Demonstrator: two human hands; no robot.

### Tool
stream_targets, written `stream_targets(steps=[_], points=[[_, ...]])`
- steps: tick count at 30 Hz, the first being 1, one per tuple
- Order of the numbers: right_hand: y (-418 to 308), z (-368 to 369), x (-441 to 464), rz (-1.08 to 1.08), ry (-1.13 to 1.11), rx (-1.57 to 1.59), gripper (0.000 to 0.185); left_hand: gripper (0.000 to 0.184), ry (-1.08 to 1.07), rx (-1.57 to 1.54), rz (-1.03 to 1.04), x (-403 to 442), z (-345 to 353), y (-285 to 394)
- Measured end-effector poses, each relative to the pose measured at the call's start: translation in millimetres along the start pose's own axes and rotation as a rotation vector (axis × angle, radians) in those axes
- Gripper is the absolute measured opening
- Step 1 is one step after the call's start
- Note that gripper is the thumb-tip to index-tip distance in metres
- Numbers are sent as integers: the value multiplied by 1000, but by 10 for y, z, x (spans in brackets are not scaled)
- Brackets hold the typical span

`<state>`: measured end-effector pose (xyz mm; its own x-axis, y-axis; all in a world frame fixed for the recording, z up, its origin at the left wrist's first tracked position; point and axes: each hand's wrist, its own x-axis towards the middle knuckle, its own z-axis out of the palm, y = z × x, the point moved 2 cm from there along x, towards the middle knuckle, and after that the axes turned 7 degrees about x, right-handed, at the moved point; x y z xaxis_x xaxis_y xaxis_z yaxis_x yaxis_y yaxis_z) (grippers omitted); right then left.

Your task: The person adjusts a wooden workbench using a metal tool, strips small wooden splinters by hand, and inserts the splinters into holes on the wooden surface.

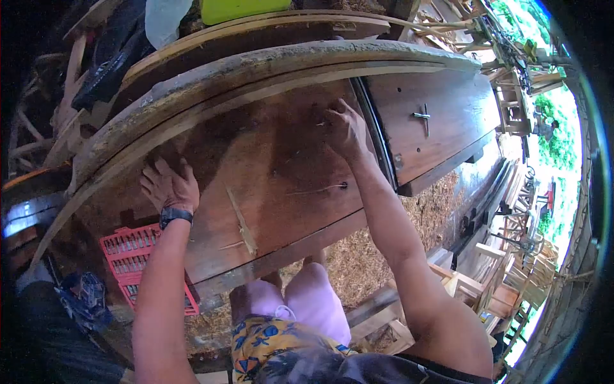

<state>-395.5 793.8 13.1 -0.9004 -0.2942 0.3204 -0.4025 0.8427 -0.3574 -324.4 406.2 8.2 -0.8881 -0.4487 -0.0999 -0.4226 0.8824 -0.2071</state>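
Note:
My left hand (171, 185) lies on the dark brown wooden tabletop (288, 211), palm down and fingers spread, with a dark band at its wrist. Under and beside that forearm is an open red case (131, 246) with rows of small metal bits. On the same surface, my right hand (350, 131) has its fingers bent and drawn together; a tiny pale bit shows by the fingertips, too small to name. A thin splintered wood strip (242, 221) rests between my arms. Beyond a dark gap to the right, a cross-shaped metal tool (422, 117) lies on another board (448, 96).
A long curved wooden piece (275, 61) runs along the far side. Behind it are a yellow-green container (243, 9) and a whitish bag (165, 22). Wood shavings (364, 269) cover the ground, and wooden frames (505, 281) stand at the right.

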Motion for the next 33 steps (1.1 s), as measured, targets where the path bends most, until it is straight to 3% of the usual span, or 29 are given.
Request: stream_targets(steps=[3,6,8,12,14,23,33], points=[[-26,-40,95,-69,-7,2,28,74,-21,12,-4,1,-40,10],[87,6,148,-100,-81,-5,28,70,139,-28,-6,17,157,-19],[-70,-147,268,-16,-269,-21,28,71,47,-16,-1,2,-1,-2],[55,-71,318,-30,-366,-131,24,69,95,-16,14,-1,91,-19],[11,-115,398,4,-408,-168,21,71,17,6,4,1,-15,-4],[-103,-239,526,-50,-235,-137,10,71,61,-24,11,-6,50,-17],[129,23,356,-64,-132,-98,18,76,59,21,6,-3,193,-22]])
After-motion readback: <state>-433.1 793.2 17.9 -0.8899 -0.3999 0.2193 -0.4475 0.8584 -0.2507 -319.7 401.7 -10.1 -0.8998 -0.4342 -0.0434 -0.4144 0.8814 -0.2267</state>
